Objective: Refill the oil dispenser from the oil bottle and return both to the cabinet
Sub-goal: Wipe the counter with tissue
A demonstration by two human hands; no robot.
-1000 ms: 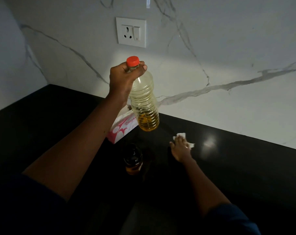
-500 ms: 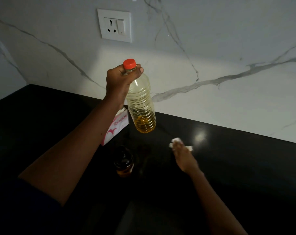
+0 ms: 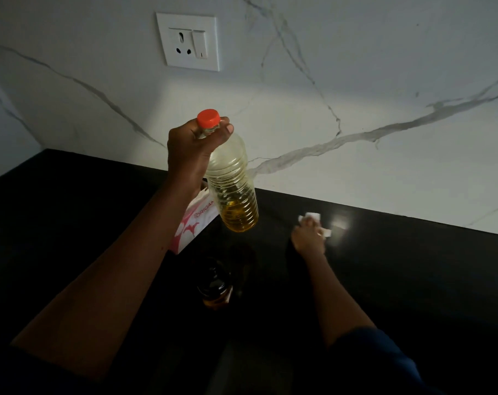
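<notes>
My left hand grips the neck of a clear ribbed oil bottle with an orange cap, held upright above the black counter; a little yellow oil sits at its bottom. Below it, a small dark glass oil dispenser stands on the counter with amber oil inside. My right hand presses a crumpled white tissue onto the counter to the right of the bottle.
A pink and white tissue box lies behind my left forearm against the marble backsplash. A white wall socket with a switch sits above it. The counter runs left into a corner.
The bottle stays held up in my left hand. My right hand with the tissue has shifted slightly along the counter. The camera has tilted, showing more wall.
</notes>
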